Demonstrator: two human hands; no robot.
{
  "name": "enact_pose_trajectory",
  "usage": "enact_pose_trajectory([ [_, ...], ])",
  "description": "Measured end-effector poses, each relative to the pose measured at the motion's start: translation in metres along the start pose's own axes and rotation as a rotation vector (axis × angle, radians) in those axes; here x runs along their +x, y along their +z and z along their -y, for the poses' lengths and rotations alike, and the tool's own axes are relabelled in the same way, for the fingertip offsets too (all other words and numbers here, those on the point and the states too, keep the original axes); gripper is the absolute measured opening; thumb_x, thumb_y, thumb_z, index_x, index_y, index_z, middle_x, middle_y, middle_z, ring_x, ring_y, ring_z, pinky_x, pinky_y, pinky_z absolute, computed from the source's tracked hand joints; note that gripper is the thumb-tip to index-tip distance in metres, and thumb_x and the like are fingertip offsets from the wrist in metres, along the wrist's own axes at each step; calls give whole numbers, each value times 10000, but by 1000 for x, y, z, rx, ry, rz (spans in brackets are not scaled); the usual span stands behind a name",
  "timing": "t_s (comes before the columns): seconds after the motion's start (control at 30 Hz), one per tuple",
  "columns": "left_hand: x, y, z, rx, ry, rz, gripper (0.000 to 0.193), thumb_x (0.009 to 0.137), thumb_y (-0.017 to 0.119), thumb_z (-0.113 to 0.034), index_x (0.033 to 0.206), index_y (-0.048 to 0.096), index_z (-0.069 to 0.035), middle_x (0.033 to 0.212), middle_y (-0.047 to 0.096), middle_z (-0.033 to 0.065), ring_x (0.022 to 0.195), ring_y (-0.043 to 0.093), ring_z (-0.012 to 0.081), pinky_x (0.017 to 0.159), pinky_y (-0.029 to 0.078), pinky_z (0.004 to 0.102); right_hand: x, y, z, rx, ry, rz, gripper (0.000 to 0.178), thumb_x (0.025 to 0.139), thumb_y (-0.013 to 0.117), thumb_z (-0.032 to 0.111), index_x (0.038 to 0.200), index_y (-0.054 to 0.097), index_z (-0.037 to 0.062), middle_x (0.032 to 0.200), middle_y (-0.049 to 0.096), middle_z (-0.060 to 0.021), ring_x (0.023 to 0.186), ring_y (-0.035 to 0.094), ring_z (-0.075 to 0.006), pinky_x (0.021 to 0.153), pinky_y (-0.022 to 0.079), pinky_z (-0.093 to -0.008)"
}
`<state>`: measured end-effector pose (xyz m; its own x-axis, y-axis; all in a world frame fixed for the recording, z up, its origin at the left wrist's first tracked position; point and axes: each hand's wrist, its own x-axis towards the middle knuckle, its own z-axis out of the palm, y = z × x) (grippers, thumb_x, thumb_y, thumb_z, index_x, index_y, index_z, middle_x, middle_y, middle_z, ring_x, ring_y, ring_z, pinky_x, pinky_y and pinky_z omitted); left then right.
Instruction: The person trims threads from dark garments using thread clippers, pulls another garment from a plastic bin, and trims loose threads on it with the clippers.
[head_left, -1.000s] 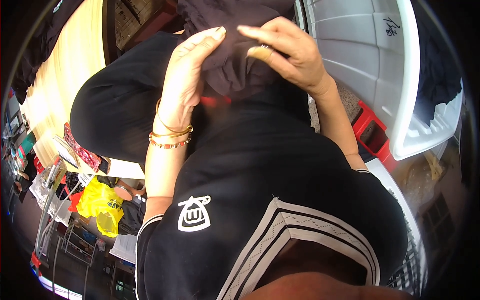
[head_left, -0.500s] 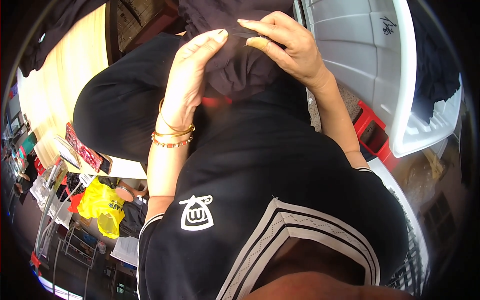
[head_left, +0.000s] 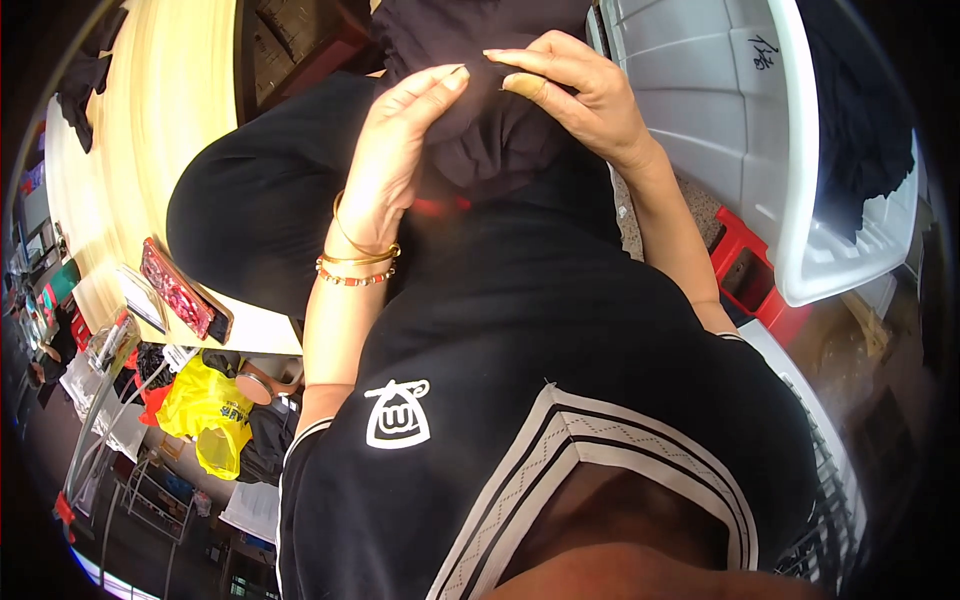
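Left hand point(head_left: 395, 140) and right hand point(head_left: 595, 105) each pinch dark fabric point(head_left: 490, 150). It's bunched at the lap point(head_left: 265, 200), white plastic bin point(head_left: 700, 90) right.

The left forearm point(head_left: 335, 325) rises almost straight up to the left wrist point(head_left: 365, 235), with the left hand point(head_left: 400, 130) tipped inward. The left thumb point(head_left: 440, 97) lies along the fingers, its tip close to theirs; whether they pinch is unclear. The right forearm point(head_left: 675, 230) slants up and inward to the right wrist point(head_left: 635, 150). The right hand point(head_left: 600, 100) faces the left, its forefinger point(head_left: 525, 62) stretched toward it above a yellowish right thumb point(head_left: 525, 88). The two hands stay just apart.
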<state>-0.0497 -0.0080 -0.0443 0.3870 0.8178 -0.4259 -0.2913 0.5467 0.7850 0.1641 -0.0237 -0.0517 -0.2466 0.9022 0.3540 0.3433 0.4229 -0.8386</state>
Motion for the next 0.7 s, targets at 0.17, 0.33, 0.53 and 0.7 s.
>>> enact_pose_trajectory([
  [0.17, -12, 23, -26, 105, -61, -8, 225, 923, 653, -178, 1086, 654, -23, 990, 683, 29, 911, 628, 116, 850, 498, 266, 10, -14, 12, 14, -20, -9, 231, 859, 661, 34, 1087, 693, 17, 767, 520, -75, 706, 534, -188, 657, 430, -297],
  [0.33, -20, 24, -91, -7, -32, 139, 237, 913, 675, -184, 1099, 648, -40, 1047, 667, 11, 941, 614, 90, 813, 507, 235, 6, -36, 23, 212, 190, -227, 264, 902, 651, 52, 1154, 646, -26, 921, 579, -40, 833, 535, -113, 739, 418, -225],
  [0.53, -17, -33, -307, 485, 741, -269, 250, 922, 648, -230, 1080, 660, -37, 1041, 693, 65, 963, 654, 150, 849, 535, 290, -1, -45, 36, 358, 319, -370, 284, 928, 619, 43, 1206, 626, -14, 1105, 615, -41, 1046, 578, -110, 915, 423, -221],
  [0.7, -25, -148, -544, 813, 802, 66, 217, 948, 581, -126, 1132, 653, -39, 771, 630, 61, 703, 642, 128, 628, 544, 214, -13, -48, 30, 290, 350, -426, 253, 923, 612, 73, 1160, 658, -5, 1113, 639, -62, 1036, 581, -128, 912, 443, -259],
])
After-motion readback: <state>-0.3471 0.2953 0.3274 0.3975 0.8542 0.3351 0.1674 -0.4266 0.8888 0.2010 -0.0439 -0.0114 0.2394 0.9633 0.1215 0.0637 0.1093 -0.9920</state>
